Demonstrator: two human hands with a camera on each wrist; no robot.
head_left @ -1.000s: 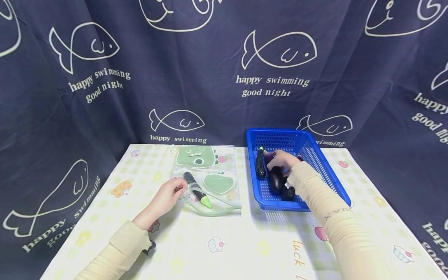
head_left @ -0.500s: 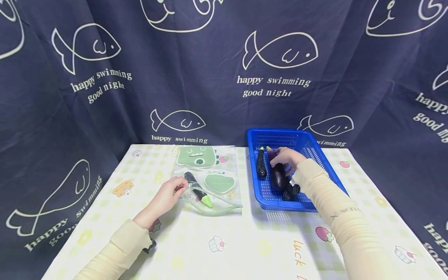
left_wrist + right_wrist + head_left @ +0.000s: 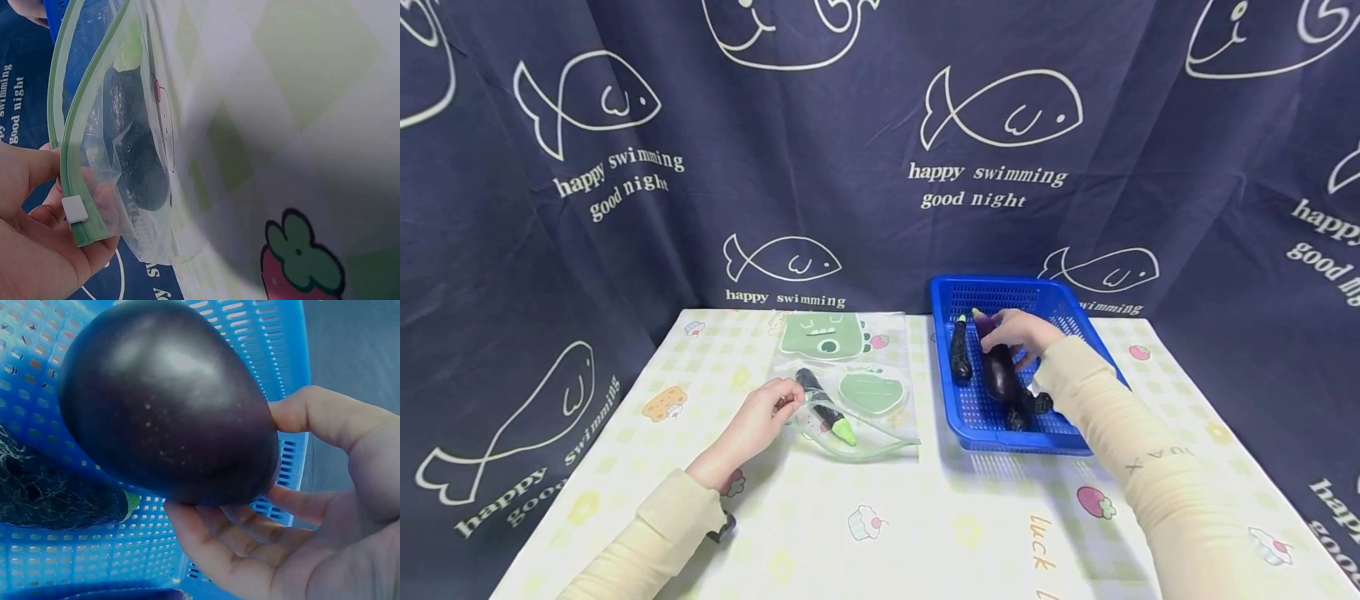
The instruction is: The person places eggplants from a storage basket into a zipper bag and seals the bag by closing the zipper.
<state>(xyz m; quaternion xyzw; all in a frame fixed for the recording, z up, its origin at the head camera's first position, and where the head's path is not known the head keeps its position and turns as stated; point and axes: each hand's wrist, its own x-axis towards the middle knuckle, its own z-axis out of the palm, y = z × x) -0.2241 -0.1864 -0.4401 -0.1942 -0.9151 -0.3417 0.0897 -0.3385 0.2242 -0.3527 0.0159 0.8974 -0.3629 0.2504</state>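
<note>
My left hand [image 3: 767, 410] pinches the green zip edge of a clear, printed zip bag [image 3: 871, 452], close by its white slider [image 3: 74, 209]. Inside the bag lies a slim, dark eggplant-like vegetable [image 3: 814, 396] with a bright green end. Over the blue basket [image 3: 942, 375], my right hand [image 3: 1018, 332] grips a large, glossy purple eggplant [image 3: 998, 377] by its narrower end, thumb on one side and fingers on the other. Left of it in the basket rests a slim, wrinkled dark vegetable [image 3: 959, 354] with a green tip.
Smaller dark pieces [image 3: 1018, 417] lie near the basket's front wall, partly behind the eggplant. The basket stands at the right back of the patterned tablecloth [image 3: 925, 517]. A dark blue curtain [image 3: 865, 167] hangs right behind the table.
My right hand has shifted slightly back and to the right with the large eggplant, and more of the dark pieces below it now show. The left hand stays at the bag's edge.
</note>
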